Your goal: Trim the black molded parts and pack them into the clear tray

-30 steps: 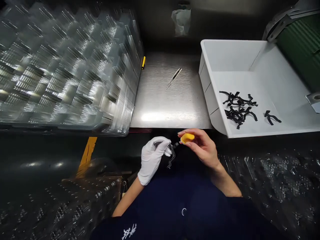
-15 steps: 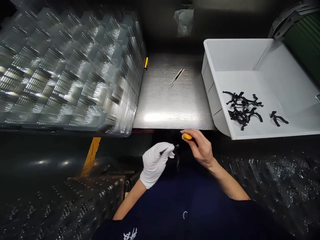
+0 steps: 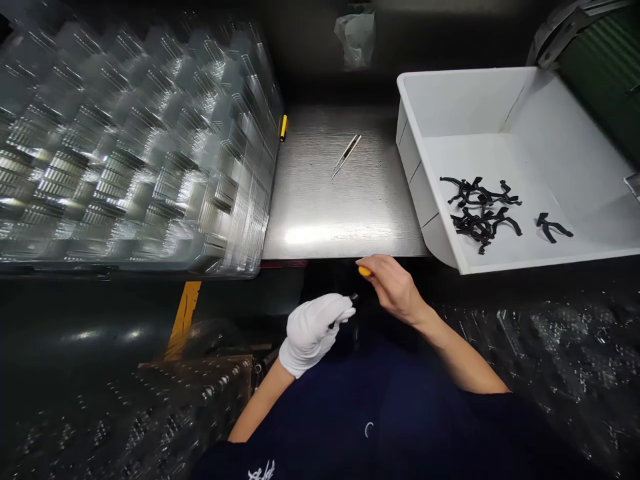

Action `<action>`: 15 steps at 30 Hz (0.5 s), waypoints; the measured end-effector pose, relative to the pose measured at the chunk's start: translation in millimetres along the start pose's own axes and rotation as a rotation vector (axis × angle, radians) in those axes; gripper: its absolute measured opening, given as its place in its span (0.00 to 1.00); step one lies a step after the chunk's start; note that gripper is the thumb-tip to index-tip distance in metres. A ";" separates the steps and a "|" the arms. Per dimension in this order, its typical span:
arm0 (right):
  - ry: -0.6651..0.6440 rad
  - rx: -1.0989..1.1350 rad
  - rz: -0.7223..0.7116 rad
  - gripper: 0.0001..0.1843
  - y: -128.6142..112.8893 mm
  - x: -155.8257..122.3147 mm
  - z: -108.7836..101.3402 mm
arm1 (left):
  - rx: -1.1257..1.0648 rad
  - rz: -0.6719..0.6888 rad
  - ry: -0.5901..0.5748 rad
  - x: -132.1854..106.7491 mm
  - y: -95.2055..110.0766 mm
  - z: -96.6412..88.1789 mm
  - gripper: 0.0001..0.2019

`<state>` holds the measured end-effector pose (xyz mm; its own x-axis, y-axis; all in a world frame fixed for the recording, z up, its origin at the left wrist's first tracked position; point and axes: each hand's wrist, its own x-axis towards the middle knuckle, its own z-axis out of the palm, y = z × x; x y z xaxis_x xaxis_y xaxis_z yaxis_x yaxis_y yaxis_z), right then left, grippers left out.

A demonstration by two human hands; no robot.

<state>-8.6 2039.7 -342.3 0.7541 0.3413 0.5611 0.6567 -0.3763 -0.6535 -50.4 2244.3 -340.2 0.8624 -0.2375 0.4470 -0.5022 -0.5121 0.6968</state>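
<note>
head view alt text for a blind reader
A white-gloved left hand holds a small black part, and the bare right hand pinches a yellow object. Tweezers lie on a steel table between stacked clear trays and a white bin of black pieces.

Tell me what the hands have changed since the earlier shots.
The bare right hand has moved left, its fingers now covering most of the yellow piece. The white-gloved left hand has moved right and slightly down, still holding the black piece. Nothing was let go. The tweezers on the steel table and the black parts in the white bin stayed put.
</note>
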 end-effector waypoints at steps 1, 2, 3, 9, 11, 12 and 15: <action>0.022 -0.005 0.055 0.16 1.6 -0.1 -1.2 | -0.005 -0.006 0.008 1.1 1.7 -0.8 0.13; 0.028 0.022 0.105 0.16 1.8 -0.2 -2.6 | -0.010 -0.015 0.020 2.1 3.4 -1.2 0.12; 0.022 0.072 0.148 0.16 0.4 -0.2 -3.7 | -0.019 -0.029 0.037 2.9 5.0 -1.3 0.12; 0.053 0.278 0.263 0.18 -20.0 -2.9 0.4 | -0.122 -0.261 0.153 2.5 8.8 2.6 0.09; 0.022 0.245 0.152 0.18 -18.5 -4.4 3.5 | -0.131 -0.300 0.179 1.0 9.6 3.7 0.10; 0.001 0.205 0.076 0.18 -15.8 -5.0 4.5 | -0.147 -0.313 0.198 0.3 10.2 4.1 0.10; 0.029 0.035 0.003 0.17 -7.0 -5.6 4.8 | -0.226 -0.374 0.266 -0.3 12.8 5.2 0.10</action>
<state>-17.5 2044.5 -343.3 0.7562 0.3146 0.5737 0.6542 -0.3464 -0.6723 -56.8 2233.6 -334.3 0.9546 0.1614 0.2504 -0.1886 -0.3233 0.9273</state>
